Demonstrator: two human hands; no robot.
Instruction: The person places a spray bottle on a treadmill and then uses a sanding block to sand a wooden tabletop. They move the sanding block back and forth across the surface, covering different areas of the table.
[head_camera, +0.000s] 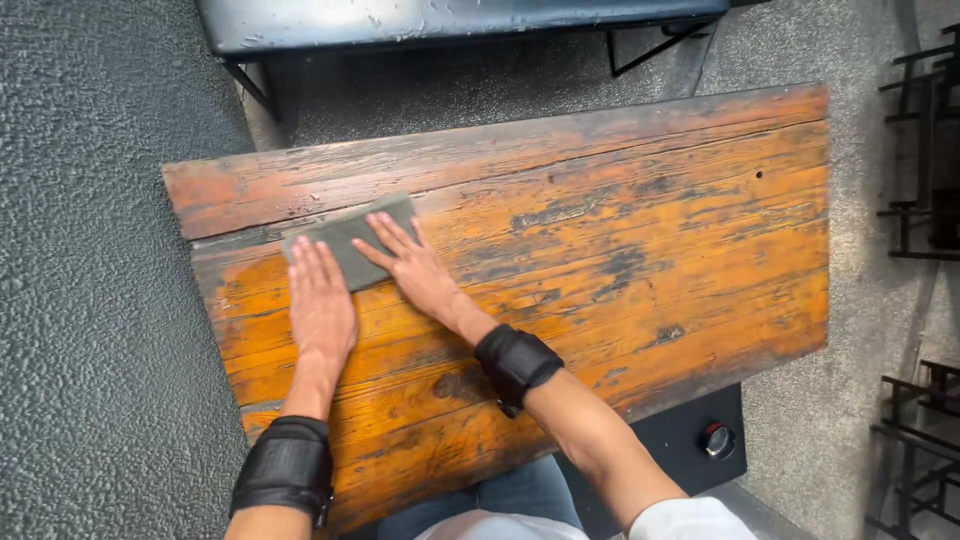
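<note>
Left hand (320, 300) and right hand (412, 265) flat, fingers spread, gripping nothing, pressing grey cloth (345, 238) on worn orange table (650, 240), upper left of frame

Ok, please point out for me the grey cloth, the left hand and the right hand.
grey cloth (345, 232): head view, bare upper middle.
left hand (320, 300): head view, back of hand.
right hand (415, 268): head view, back of hand.
</note>
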